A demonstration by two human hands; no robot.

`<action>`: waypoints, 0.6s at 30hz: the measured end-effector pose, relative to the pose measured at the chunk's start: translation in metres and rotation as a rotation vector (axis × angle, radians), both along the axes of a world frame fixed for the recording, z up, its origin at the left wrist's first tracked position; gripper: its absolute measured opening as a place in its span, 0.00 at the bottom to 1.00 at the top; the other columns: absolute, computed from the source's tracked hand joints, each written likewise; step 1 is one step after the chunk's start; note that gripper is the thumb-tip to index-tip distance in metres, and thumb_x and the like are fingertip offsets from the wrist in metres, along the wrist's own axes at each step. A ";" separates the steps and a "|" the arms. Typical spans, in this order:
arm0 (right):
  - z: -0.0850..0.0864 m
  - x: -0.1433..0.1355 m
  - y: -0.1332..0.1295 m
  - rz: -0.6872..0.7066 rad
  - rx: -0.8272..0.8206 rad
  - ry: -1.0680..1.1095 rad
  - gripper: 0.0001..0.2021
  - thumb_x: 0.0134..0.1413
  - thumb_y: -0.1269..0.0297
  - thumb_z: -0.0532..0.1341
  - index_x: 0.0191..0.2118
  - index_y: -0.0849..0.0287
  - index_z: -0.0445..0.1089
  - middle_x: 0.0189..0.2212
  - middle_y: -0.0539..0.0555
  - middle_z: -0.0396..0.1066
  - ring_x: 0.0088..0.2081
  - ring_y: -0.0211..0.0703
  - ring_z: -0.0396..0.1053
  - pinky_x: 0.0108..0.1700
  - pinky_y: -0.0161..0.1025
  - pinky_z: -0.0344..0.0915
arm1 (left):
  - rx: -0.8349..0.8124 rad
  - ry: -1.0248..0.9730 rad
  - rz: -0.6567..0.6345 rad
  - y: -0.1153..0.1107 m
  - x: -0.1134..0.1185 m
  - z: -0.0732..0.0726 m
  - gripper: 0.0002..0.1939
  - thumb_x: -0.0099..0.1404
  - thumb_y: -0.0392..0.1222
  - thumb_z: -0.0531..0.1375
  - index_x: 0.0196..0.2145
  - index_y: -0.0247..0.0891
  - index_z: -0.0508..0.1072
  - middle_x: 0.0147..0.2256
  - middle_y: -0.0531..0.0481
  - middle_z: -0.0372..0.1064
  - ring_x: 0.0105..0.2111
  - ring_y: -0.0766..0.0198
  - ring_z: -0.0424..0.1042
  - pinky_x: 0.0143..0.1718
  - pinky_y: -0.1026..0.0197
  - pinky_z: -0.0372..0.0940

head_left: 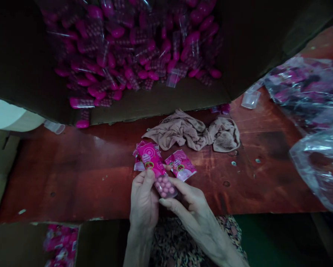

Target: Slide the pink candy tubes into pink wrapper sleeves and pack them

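Over the near edge of the table, my left hand (144, 200) pinches a pink printed wrapper (152, 158), thumb on top. A small clear container (165, 186) full of round pink candies sticks out of the wrapper's near end. The fingers and thumb of my right hand (193, 207) close around that container from the right. How far it reaches into the wrapper is hidden. Under and beside the held wrapper lie more pink wrappers, one of them a flat wrapper (181, 165) just to the right.
A cardboard box (155, 105) at the back holds many pink-capped clear containers (83, 102). Before it lies a crumpled cloth (183, 129). Clear plastic cups (250, 99) stand near its corners. At right is a clear bag (308, 89) of wrappers; lower left, pink packs (62, 241) in a box.
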State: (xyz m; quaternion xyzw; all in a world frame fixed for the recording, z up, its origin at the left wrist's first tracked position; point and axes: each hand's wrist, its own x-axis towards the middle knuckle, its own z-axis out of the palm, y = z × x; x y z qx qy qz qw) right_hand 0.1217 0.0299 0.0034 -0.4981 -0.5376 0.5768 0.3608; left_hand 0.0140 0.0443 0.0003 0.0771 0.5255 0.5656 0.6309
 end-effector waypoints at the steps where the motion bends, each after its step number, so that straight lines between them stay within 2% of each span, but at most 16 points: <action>1: 0.001 -0.001 -0.001 0.015 -0.026 0.005 0.09 0.55 0.65 0.59 0.43 0.55 0.69 0.31 0.49 0.73 0.31 0.38 0.70 0.35 0.33 0.68 | -0.011 0.007 0.017 0.000 0.000 0.001 0.12 0.51 0.47 0.65 0.23 0.35 0.73 0.20 0.51 0.70 0.23 0.65 0.70 0.31 0.61 0.66; 3: 0.001 -0.005 -0.004 -0.008 -0.041 -0.014 0.09 0.58 0.64 0.56 0.41 0.58 0.69 0.27 0.49 0.71 0.26 0.36 0.68 0.31 0.32 0.66 | -0.046 0.006 0.027 -0.001 0.003 0.002 0.12 0.49 0.46 0.66 0.23 0.34 0.72 0.19 0.53 0.68 0.20 0.69 0.67 0.28 0.65 0.65; 7: -0.002 -0.008 -0.007 -0.129 -0.044 -0.087 0.09 0.56 0.62 0.56 0.39 0.59 0.69 0.25 0.50 0.68 0.24 0.36 0.65 0.26 0.32 0.63 | -0.122 -0.050 0.022 -0.006 0.011 0.005 0.13 0.47 0.45 0.67 0.21 0.33 0.70 0.17 0.55 0.65 0.17 0.74 0.62 0.21 0.70 0.61; 11: -0.006 -0.006 -0.003 -0.095 -0.177 0.076 0.08 0.54 0.62 0.58 0.29 0.60 0.67 0.18 0.46 0.63 0.18 0.31 0.59 0.19 0.29 0.59 | -0.141 -0.059 -0.055 -0.008 0.012 0.006 0.14 0.49 0.48 0.66 0.20 0.33 0.70 0.16 0.56 0.62 0.13 0.75 0.56 0.11 0.71 0.53; 15: -0.006 -0.004 0.003 -0.117 -0.273 0.173 0.10 0.50 0.62 0.61 0.22 0.61 0.67 0.15 0.46 0.64 0.14 0.30 0.60 0.16 0.27 0.58 | -0.111 -0.078 -0.148 -0.009 0.008 0.006 0.15 0.47 0.48 0.67 0.22 0.33 0.72 0.16 0.55 0.63 0.12 0.75 0.54 0.09 0.69 0.55; 18: -0.006 -0.002 0.006 -0.145 -0.317 0.197 0.14 0.45 0.59 0.64 0.18 0.61 0.67 0.12 0.46 0.65 0.11 0.29 0.60 0.13 0.26 0.57 | -0.086 -0.095 -0.193 -0.013 0.008 0.004 0.14 0.48 0.48 0.66 0.26 0.33 0.74 0.13 0.57 0.58 0.11 0.75 0.53 0.10 0.70 0.55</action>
